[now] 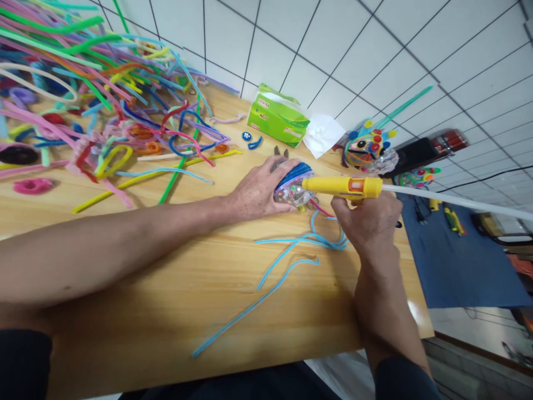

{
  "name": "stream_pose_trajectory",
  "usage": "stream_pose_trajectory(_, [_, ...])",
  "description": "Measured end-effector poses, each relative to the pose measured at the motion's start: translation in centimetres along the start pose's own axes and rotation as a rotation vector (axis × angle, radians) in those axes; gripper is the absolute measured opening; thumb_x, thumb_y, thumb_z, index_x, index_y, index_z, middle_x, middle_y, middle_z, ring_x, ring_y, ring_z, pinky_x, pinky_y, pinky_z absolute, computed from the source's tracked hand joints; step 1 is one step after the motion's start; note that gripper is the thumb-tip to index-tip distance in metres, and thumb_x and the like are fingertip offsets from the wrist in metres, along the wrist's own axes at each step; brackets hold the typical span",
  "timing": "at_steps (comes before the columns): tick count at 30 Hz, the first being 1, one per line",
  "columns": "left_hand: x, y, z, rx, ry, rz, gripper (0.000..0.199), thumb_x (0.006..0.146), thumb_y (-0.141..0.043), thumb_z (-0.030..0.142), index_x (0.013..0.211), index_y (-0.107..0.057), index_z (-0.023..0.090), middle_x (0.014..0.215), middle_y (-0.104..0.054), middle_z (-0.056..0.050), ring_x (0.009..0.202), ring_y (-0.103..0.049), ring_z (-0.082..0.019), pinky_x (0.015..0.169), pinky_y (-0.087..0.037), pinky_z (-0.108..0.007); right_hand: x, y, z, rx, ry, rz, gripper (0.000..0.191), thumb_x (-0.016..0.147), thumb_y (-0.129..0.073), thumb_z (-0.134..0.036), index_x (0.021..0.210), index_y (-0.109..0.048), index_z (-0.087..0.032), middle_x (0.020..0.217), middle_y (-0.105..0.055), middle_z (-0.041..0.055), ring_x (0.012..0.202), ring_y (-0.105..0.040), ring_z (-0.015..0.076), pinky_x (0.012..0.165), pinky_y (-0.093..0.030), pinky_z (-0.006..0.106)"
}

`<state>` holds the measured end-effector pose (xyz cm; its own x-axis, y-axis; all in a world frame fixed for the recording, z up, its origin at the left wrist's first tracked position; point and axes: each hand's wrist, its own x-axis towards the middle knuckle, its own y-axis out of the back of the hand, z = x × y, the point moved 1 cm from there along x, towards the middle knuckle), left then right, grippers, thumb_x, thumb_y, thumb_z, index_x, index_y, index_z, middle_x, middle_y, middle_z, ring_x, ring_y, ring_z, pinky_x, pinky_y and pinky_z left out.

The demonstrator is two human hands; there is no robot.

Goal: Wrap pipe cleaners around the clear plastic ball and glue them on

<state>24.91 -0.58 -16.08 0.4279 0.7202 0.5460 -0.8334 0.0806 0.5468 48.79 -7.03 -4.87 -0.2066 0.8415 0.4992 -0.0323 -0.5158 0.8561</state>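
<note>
My left hand (262, 189) is wrapped round a clear, rounded object (293, 194) with blue pipe cleaner wound over its top and small coloured bits showing through. In my right hand (370, 222) is a yellow hot glue gun (345, 187), with a white glue stick (449, 199) trailing from its back. The gun's nozzle points left and meets or nearly meets the blue-wrapped side; contact cannot be made out. Light blue pipe cleaners (291, 240) lie on the wooden table (166, 311) just below my hands. A pink strand (320, 208) shows under the gun.
A heap of coloured pipe cleaners (95, 100) covers the back left. Against the tiled wall stands a green tissue pack (277, 116) with a white tissue (323, 135). Behind my right hand sits a decorated figure with coloured discs (370, 145). A dark blue mat (462, 261) lies right.
</note>
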Motion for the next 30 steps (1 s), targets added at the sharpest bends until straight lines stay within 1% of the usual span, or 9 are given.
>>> stream_pose_trajectory(5, [0.02, 0.14, 0.15, -0.002, 0.0, -0.01, 0.111, 0.078, -0.099, 0.055, 0.17, -0.045, 0.026, 0.164, -0.054, -0.021, 0.152, -0.059, -0.042, 0.128, -0.053, -0.062, 0.0, 0.06, -0.16, 0.027, -0.003, -0.016, 0.02, 0.088, -0.066, -0.032, 0.099, -0.079, -0.021, 0.079, -0.074, 0.0104, 0.079, -0.071, 0.0311, 0.069, -0.053, 0.04])
stream_pose_trajectory(11, [0.1, 0.2, 0.2, 0.003, 0.012, -0.026, 0.111, 0.077, -0.099, 0.058, 0.17, -0.045, 0.026, 0.163, -0.054, -0.021, 0.151, -0.061, -0.043, 0.126, -0.054, -0.062, 0.23, 0.22, -0.01, 0.016, -0.042, -0.03, 0.024, 0.087, -0.065, -0.03, 0.104, -0.08, -0.02, 0.09, -0.076, 0.0137, 0.082, -0.072, 0.0326, 0.071, -0.053, 0.041])
stream_pose_trajectory(13, [0.1, 0.19, 0.14, 0.005, 0.003, -0.022, 0.112, 0.078, -0.099, 0.058, 0.17, -0.045, 0.025, 0.163, -0.054, -0.021, 0.151, -0.061, -0.042, 0.126, -0.054, -0.062, 0.14, 0.15, 0.01, 0.013, -0.026, -0.033, 0.024, 0.088, -0.066, -0.03, 0.104, -0.08, -0.019, 0.089, -0.075, 0.0129, 0.082, -0.072, 0.032, 0.071, -0.053, 0.04])
stream_pose_trajectory(15, [0.09, 0.16, 0.09, 0.003, -0.003, -0.017, 0.112, 0.078, -0.098, 0.058, 0.17, -0.045, 0.024, 0.164, -0.054, -0.022, 0.151, -0.06, -0.042, 0.126, -0.054, -0.063, -0.01, 0.02, 0.03, 0.001, -0.002, -0.03, 0.022, 0.088, -0.066, -0.031, 0.101, -0.08, -0.02, 0.083, -0.073, 0.0109, 0.079, -0.072, 0.0311, 0.07, -0.052, 0.039])
stream_pose_trajectory(18, [0.08, 0.1, 0.06, -0.001, -0.001, -0.014, 0.111, 0.078, -0.098, 0.058, 0.17, -0.045, 0.026, 0.164, -0.054, -0.021, 0.151, -0.06, -0.042, 0.127, -0.054, -0.063, -0.16, -0.14, 0.08, -0.006, 0.017, -0.017, 0.019, 0.089, -0.065, -0.032, 0.095, -0.079, -0.021, 0.076, -0.071, 0.0091, 0.076, -0.071, 0.0307, 0.07, -0.053, 0.039])
stream_pose_trajectory(22, [0.05, 0.08, 0.1, -0.001, 0.004, -0.008, 0.113, 0.076, -0.1, 0.057, 0.17, -0.046, 0.025, 0.163, -0.055, -0.022, 0.15, -0.061, -0.042, 0.127, -0.053, -0.062, -0.07, -0.14, 0.02, 0.0, 0.027, -0.01, 0.021, 0.09, -0.065, -0.033, 0.097, -0.08, -0.021, 0.076, -0.074, 0.0093, 0.075, -0.073, 0.0308, 0.07, -0.054, 0.039])
stream_pose_trajectory(26, [-0.01, 0.11, 0.06, -0.007, 0.007, -0.014, 0.113, 0.076, -0.1, 0.058, 0.17, -0.046, 0.025, 0.165, -0.054, -0.022, 0.152, -0.059, -0.043, 0.128, -0.052, -0.063, 0.13, 0.07, -0.22, 0.028, 0.033, -0.023, 0.025, 0.091, -0.065, -0.033, 0.104, -0.081, -0.02, 0.08, -0.077, 0.0103, 0.078, -0.075, 0.0312, 0.073, -0.055, 0.04])
stream_pose_trajectory(30, [-0.03, 0.18, -0.05, -0.006, -0.003, -0.019, 0.111, 0.079, -0.098, 0.059, 0.171, -0.045, 0.024, 0.165, -0.053, -0.021, 0.155, -0.057, -0.042, 0.13, -0.051, -0.061, 0.22, 0.3, -0.49, 0.05, 0.024, -0.042, 0.025, 0.089, -0.066, -0.032, 0.106, -0.08, -0.021, 0.09, -0.082, 0.0124, 0.081, -0.076, 0.032, 0.076, -0.056, 0.041])
